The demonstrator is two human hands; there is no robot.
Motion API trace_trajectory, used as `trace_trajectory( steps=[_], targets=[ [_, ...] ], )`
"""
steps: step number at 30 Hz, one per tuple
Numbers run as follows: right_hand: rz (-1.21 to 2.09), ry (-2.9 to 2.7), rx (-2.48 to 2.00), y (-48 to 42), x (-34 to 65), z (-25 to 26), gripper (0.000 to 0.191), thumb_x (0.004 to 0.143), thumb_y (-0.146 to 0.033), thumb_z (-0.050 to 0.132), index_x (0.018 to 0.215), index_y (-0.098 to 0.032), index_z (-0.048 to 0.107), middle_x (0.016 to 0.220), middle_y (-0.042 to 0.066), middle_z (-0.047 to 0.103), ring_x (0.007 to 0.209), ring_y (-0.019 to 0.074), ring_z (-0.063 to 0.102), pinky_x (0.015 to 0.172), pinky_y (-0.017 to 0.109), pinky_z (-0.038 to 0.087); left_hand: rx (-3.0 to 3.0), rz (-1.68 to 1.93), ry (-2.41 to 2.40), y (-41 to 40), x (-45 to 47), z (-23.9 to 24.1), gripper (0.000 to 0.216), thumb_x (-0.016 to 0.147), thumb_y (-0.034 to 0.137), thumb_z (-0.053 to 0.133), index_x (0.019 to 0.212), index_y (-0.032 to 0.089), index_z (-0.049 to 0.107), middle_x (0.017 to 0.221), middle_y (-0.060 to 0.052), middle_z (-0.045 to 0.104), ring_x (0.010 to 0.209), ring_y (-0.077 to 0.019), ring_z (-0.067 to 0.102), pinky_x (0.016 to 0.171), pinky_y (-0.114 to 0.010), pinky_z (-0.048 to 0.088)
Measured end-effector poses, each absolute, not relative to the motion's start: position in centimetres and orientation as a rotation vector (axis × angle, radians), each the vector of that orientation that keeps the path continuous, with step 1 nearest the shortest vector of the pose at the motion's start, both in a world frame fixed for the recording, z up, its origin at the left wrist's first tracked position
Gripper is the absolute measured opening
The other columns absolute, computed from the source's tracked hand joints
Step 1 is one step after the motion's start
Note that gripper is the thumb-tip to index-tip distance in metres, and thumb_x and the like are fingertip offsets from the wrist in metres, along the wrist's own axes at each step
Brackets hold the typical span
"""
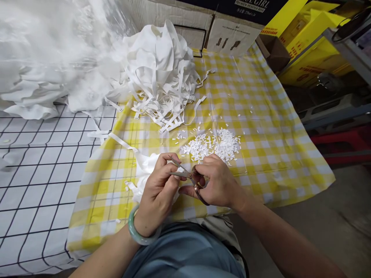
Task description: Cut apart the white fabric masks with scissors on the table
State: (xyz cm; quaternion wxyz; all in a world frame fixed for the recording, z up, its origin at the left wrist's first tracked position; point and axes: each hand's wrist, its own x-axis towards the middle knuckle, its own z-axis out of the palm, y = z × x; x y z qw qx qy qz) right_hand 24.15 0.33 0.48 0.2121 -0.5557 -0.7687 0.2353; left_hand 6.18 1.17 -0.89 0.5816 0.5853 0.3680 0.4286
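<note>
My right hand (218,180) is closed round the handles of a pair of scissors (185,174), whose blades point left toward my left hand (159,190). My left hand, with a pale green bangle (139,235) on the wrist, pinches a white strip (145,166) at the blades. The strip trails away up and to the left over the cloth. Just beyond my hands lies a heap of small white cut pieces (214,144) on the yellow checked cloth (261,127).
A big tangle of white strips (162,73) is piled at the back, with more white material (43,58) on the left. A white grid-patterned cloth (37,185) covers the left side. Cardboard boxes (232,34) and yellow boxes (313,46) stand behind and to the right.
</note>
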Motion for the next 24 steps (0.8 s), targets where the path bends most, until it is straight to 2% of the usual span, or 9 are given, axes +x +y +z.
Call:
trace_trajectory(
  steps=[5, 12, 18, 21, 24],
  targets=[
    [0.65, -2.135, -1.544, 0.2, 24.5, 0.2, 0.043, 0.075, -0.05, 0.072, 0.055, -0.017, 0.051, 0.05, -0.003, 0.055, 0.054, 0.0105, 0.046, 0.067, 0.027, 0.033, 1.377, 1.003, 0.866, 1.3, 6.5, -0.8, 0.024, 0.098, 0.019, 0.045, 0.081, 0.02, 0.062, 0.102, -0.005, 0.048, 0.107, -0.0202, 0.046, 0.096, -0.034, 0.039],
    [0.484, -2.133, -1.586, -0.4, 25.9, -0.4, 0.052, 0.082, -0.053, 0.066, 0.049, -0.018, 0.047, 0.047, -0.003, 0.05, 0.051, 0.0092, 0.043, 0.062, 0.026, 0.03, 1.442, 0.931, 0.891, 2.1, 7.6, -0.6, 0.025, 0.097, 0.021, 0.047, 0.079, 0.019, 0.063, 0.101, -0.007, 0.051, 0.109, -0.0217, 0.048, 0.096, -0.036, 0.041],
    [0.4, -1.998, -1.912, -0.8, 28.5, -1.3, 0.055, 0.084, -0.057, 0.062, 0.048, -0.019, 0.046, 0.046, -0.001, 0.049, 0.05, 0.0104, 0.04, 0.06, 0.027, 0.029, 1.611, 0.774, 0.825, 3.3, 10.6, -0.8, 0.03, 0.099, 0.022, 0.043, 0.077, 0.018, 0.063, 0.098, -0.008, 0.054, 0.104, -0.02, 0.053, 0.091, -0.033, 0.047],
    [0.543, -1.759, -2.12, -1.1, 30.3, -1.5, 0.057, 0.079, -0.068, 0.06, 0.051, -0.02, 0.046, 0.048, -0.002, 0.046, 0.049, 0.011, 0.039, 0.053, 0.026, 0.027, 1.91, 0.569, 0.785, 3.6, 9.0, 0.3, 0.02, 0.096, 0.028, 0.051, 0.086, 0.018, 0.064, 0.108, -0.01, 0.06, 0.109, -0.0227, 0.056, 0.095, -0.037, 0.048],
    [0.544, -1.622, -2.144, -1.3, 31.6, -1.3, 0.053, 0.074, -0.073, 0.062, 0.067, -0.022, 0.048, 0.055, -0.004, 0.046, 0.052, 0.0127, 0.042, 0.052, 0.026, 0.032, 2.197, 0.595, 1.012, 4.7, 4.2, 1.4, 0.011, 0.093, 0.025, 0.055, 0.095, 0.017, 0.061, 0.122, -0.013, 0.058, 0.113, -0.0258, 0.056, 0.098, -0.042, 0.048]
  ],
)
